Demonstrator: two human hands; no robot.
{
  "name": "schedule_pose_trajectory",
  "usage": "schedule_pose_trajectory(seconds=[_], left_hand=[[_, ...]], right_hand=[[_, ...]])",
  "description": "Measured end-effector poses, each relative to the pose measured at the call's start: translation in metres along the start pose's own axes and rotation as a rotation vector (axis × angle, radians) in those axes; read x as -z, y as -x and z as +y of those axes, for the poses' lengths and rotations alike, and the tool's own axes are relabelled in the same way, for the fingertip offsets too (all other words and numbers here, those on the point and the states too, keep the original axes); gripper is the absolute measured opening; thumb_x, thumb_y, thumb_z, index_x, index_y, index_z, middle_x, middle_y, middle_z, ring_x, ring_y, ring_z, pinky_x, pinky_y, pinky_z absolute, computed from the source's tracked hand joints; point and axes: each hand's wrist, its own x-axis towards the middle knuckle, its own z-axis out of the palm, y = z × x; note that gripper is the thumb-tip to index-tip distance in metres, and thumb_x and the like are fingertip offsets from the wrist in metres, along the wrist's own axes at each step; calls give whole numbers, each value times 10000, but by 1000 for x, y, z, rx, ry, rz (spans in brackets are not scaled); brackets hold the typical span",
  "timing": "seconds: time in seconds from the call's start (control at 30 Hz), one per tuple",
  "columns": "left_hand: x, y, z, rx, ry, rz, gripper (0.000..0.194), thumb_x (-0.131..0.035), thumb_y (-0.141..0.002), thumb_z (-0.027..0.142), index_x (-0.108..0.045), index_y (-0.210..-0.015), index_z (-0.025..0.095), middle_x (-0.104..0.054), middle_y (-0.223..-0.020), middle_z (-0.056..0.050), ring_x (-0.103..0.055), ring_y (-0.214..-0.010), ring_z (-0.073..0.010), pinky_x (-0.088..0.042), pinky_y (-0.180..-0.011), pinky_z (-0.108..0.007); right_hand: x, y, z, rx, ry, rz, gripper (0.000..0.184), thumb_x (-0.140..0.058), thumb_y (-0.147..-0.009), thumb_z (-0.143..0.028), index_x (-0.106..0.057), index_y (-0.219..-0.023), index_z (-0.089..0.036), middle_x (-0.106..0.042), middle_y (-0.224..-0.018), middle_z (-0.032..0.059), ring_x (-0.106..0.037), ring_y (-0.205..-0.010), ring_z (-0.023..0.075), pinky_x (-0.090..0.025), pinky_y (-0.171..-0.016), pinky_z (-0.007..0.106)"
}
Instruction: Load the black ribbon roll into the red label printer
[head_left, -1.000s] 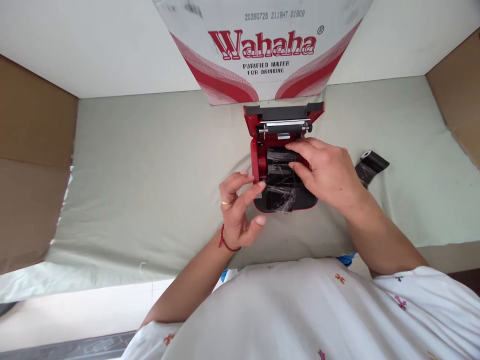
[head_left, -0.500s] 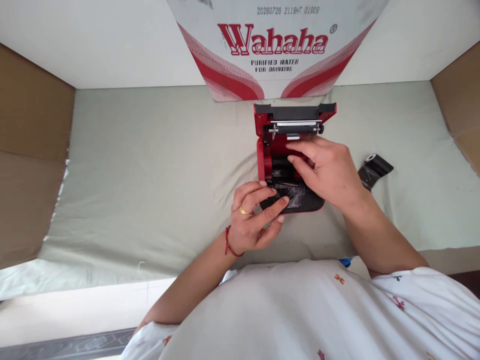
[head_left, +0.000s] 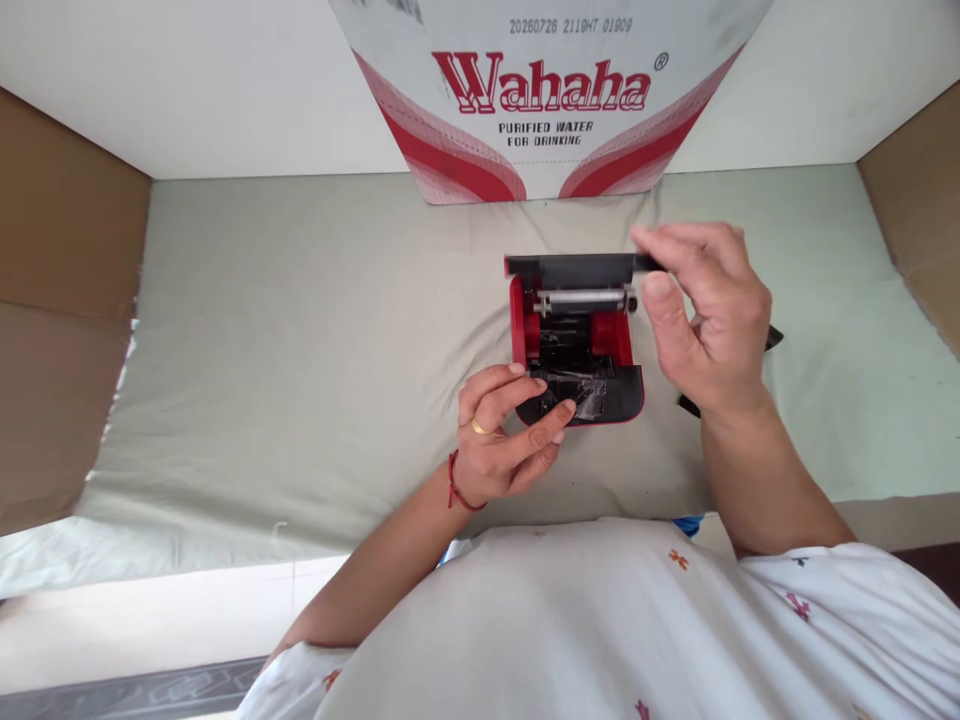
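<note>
A small red and black label printer (head_left: pixel 632 340) stands on the cloth with its lid (head_left: pixel 577 268) partly raised. A metal rod and a dark roller (head_left: pixel 585 302) run across under the lid. Glossy black film (head_left: pixel 566 338) lies in the red compartment, and its wrinkled end rests over the black front. My left hand (head_left: pixel 506 430) grips the front left edge, its fingers lying on the film end and its thumb at the front rim. The lid's right corner is between the thumb and fingers of my right hand (head_left: pixel 709 310).
A Wahaha water carton (head_left: pixel 547 150) stands behind the printer. Cardboard walls (head_left: pixel 67 300) flank the greenish cloth (head_left: pixel 300 350). To the right, a black film piece (head_left: pixel 774 338) is mostly hidden by my right hand and forearm.
My right hand has left the compartment and moved up and right to the lid's corner. The lid has come down and forward. My left hand has stayed in place.
</note>
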Motion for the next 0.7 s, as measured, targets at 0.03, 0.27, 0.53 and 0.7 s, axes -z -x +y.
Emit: schedule_pose_trajectory(seconds=[0.03,0.27,0.53,0.7], left_hand=[[0,2,0,0,-10,4,362,-751,-1093,263,-903,-1412,340,-802,-1296,-103,-690,-1365,-323,-659,-1151,-507],[-4,5,-1,1,-8,38,366,-734,-1087,286,-902,-1402,371,-816,-1334,-101,-722,-1437,-338,-640,-1206,-552],[-3,4,-13,100,172,19,657,-612,-1228,492,-517,-1870,390,-868,-1590,-101,-773,-1609,-323,-552,-1395,-580],[1,0,-18,286,287,-17,616,-427,-1313,485,-423,-1920,380,-904,-1555,-91,-797,-1610,-279,-448,-1481,-569]], right_hand=[[2,5,-5,-11,-19,-4,374,-598,-1289,-419,-850,-1543,-312,-850,-1353,104,-806,-1263,279,-676,-1131,493],[10,50,-28,-10,-100,-149,367,-625,-1266,-390,-882,-1486,-248,-877,-1422,135,-829,-1411,321,-680,-1250,553],[4,65,-38,-61,-94,-133,374,-649,-1246,-300,-871,-1534,-214,-868,-1493,144,-816,-1492,321,-683,-1307,543],[-1,67,-35,-60,-97,-98,348,-639,-1258,-314,-891,-1477,-214,-883,-1445,135,-831,-1454,301,-692,-1281,517]])
